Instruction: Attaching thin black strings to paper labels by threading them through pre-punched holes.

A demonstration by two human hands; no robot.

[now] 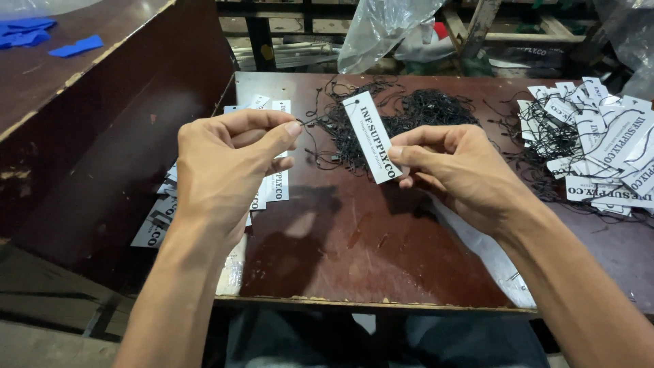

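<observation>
My right hand (458, 172) pinches the tag (371, 136) by its lower end, long axis tilted up-left toward the cord (315, 120) pinched in my left hand (228, 167)

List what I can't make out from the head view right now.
- Tip of the black string: too thin to tell whether it has entered the hole of the white tag.
- Left hand hides part of the tag stack.
- Strung tags: cut off by the right edge.

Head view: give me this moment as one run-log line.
left hand: pinches black string | right hand: holds white tag | string pile behind | strung tags right | loose tags left
</observation>
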